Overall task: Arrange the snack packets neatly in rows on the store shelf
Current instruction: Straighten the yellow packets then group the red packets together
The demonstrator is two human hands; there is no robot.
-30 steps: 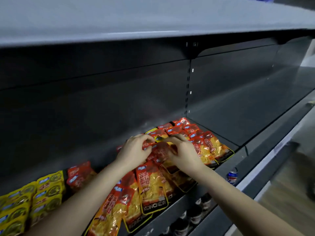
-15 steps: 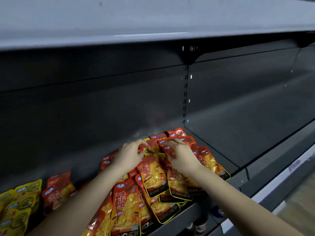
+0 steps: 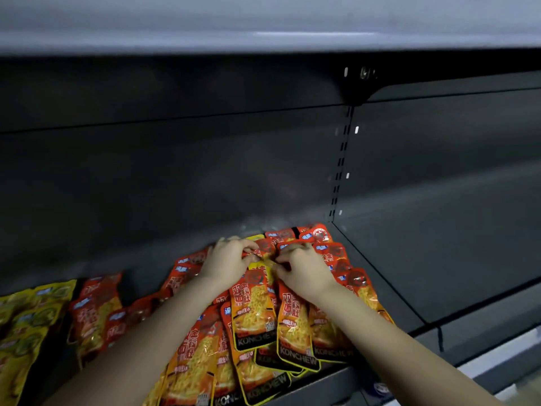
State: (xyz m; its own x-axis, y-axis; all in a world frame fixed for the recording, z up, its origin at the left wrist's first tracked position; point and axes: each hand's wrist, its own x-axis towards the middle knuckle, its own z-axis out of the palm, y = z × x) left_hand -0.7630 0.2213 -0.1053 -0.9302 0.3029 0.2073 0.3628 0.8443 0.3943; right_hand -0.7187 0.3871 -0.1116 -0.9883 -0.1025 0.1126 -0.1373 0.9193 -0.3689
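Several red and orange snack packets [image 3: 254,312] lie overlapping in a loose pile on the dark store shelf [image 3: 389,291]. My left hand [image 3: 227,260] and my right hand [image 3: 301,266] are both over the back of the pile, close together. Each hand pinches the top edge of a red packet [image 3: 265,250] with curled fingers. More red packets [image 3: 319,235] lie against the back wall by the shelf divider. Further left lies a smaller group of red packets [image 3: 93,312].
Yellow and green packets [image 3: 26,323] fill the shelf's far left. A slotted upright [image 3: 341,159] splits the back panel; the shelf section right of it is bare. Another shelf [image 3: 263,19] hangs overhead. The shelf's front lip [image 3: 468,332] runs lower right.
The view has swung down and right, so the pile sits more central. Both hands have stayed together at the back of the pile, shifting packets beneath them.
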